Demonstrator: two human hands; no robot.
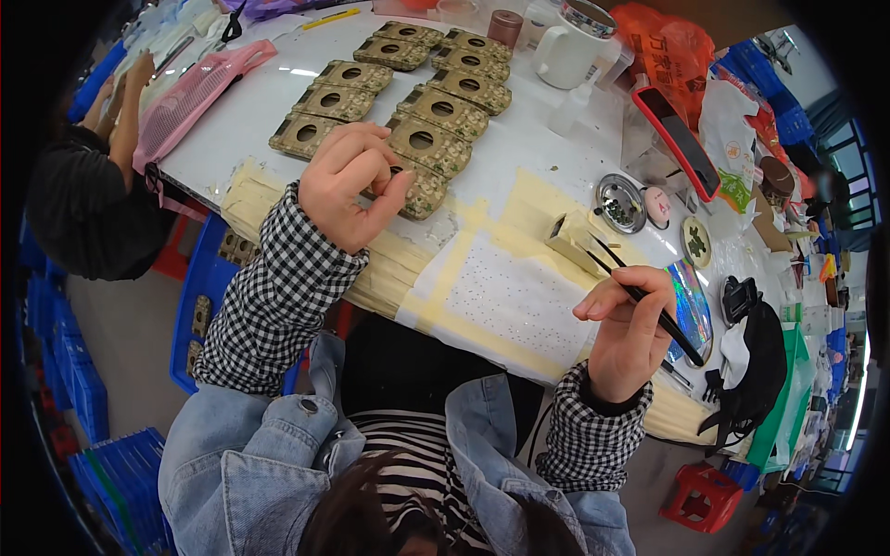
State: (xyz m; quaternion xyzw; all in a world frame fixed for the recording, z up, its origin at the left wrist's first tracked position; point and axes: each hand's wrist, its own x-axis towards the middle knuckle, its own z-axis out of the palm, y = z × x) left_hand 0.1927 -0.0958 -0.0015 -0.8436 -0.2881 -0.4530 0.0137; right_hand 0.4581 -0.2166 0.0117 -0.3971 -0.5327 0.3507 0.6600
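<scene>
Across the glossy white tabletop (241, 102), camo-patterned housings (459, 131) are lying in two rough rows: flat, rounded corners, round hole in each. Left hand (352, 185) is curling over the nearest housing (427, 196) at the near end; can't tell if it's gripping. Right hand (635, 334) is pinching slim black tweezers (682, 340), prongs standing apart near a pale boxy block (571, 237). Speckled white sheet (510, 296) is lying below, creased yellowish tape (436, 289) bordering it. Round shiny metal dish (607, 196) is sitting beyond the block.

White table (533, 139) with camouflage cases (462, 118) and white mug (564, 57)
</scene>
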